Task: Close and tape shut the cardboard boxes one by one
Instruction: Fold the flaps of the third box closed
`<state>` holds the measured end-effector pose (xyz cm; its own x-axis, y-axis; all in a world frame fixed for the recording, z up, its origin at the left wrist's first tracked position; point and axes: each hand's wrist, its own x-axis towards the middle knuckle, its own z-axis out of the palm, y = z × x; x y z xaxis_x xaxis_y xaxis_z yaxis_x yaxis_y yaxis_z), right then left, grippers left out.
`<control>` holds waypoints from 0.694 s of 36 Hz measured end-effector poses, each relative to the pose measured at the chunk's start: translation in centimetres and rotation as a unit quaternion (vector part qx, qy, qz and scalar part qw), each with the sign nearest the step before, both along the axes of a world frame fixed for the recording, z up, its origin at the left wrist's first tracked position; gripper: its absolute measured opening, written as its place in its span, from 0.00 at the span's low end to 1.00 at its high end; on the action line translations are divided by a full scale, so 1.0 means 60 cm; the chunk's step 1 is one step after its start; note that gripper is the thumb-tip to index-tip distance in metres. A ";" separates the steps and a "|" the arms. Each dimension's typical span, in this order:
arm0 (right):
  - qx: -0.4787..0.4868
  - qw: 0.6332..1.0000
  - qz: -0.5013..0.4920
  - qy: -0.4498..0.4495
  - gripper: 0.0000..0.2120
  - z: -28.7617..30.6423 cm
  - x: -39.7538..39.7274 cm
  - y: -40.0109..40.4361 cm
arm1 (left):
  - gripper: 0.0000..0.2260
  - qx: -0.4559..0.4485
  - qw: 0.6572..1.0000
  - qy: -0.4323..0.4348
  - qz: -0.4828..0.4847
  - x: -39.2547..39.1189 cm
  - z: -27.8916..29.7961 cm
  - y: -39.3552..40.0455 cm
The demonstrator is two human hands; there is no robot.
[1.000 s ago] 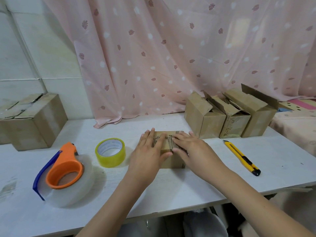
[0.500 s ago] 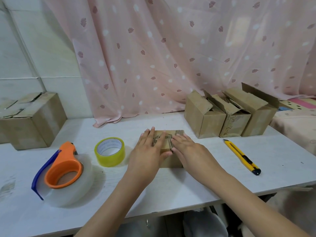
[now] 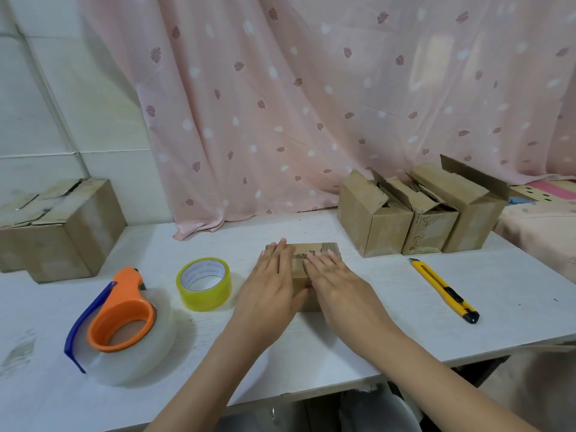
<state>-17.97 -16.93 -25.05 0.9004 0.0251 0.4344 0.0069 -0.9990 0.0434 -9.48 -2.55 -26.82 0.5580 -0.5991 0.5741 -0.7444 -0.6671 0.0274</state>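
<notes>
Since a second ago both hands have slid a little toward the near edge of the small box's top, the right one drawing back most, so more of the far flap now shows bare.

Nearest, both forearms reach in from six o'clock over the white worktop [image 3: 467,310]. The left hand [image 3: 271,285] lies flat with straight fingers on the left half of the small box [image 3: 314,249], pressing the flaps down. The right hand [image 3: 335,285] lies flat in the same way on the right half, its fingers just beside those of the left. Neither hand curls round anything. The small box sits at the middle of the worktop, mostly hidden under the palms.

At about eight o'clock from it rests a tape dispenser [image 3: 120,325], an orange handle and blue blade guard on a big clear roll. Just left of the small box, at nine o'clock, a yellow tape roll [image 3: 204,283] lies flat. At three o'clock a yellow utility knife [image 3: 444,289] lies well apart from the hands.

Farther back, at one to two o'clock, three open boxes [image 3: 417,213] stand in a row touching each other, flaps up. At ten o'clock, by the wall, sit closed boxes [image 3: 59,226] with glossy tops. A pink curtain [image 3: 311,104] hangs behind everything.
</notes>
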 end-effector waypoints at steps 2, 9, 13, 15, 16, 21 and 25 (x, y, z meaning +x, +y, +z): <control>0.010 1.000 0.016 -0.009 0.31 0.002 -0.001 -0.007 | 0.31 -0.016 1.000 0.006 -0.012 -0.001 0.001 0.002; 0.022 0.999 0.030 -0.024 0.28 -0.002 0.002 -0.013 | 0.27 -0.035 0.999 0.027 -0.027 -0.004 0.000 0.003; 0.117 0.991 0.052 0.038 0.20 0.032 -0.011 -0.013 | 0.20 -0.066 0.993 0.079 -0.055 -0.012 0.010 0.011; 0.138 0.988 0.053 0.045 0.17 0.051 -0.016 -0.016 | 0.19 -0.068 0.994 0.057 -0.067 -0.017 0.017 0.011; 0.151 0.986 0.052 0.042 0.16 0.061 -0.016 -0.016 | 0.19 -0.067 0.994 0.042 -0.072 -0.018 0.021 0.011; 0.248 0.968 0.029 0.020 0.16 0.092 -0.001 -0.038 | 0.16 -0.085 0.992 0.050 -0.074 -0.023 0.031 0.014; 0.302 0.951 -0.006 0.063 0.19 0.089 0.012 -0.063 | 0.17 -0.083 0.991 0.056 -0.091 -0.023 0.025 0.021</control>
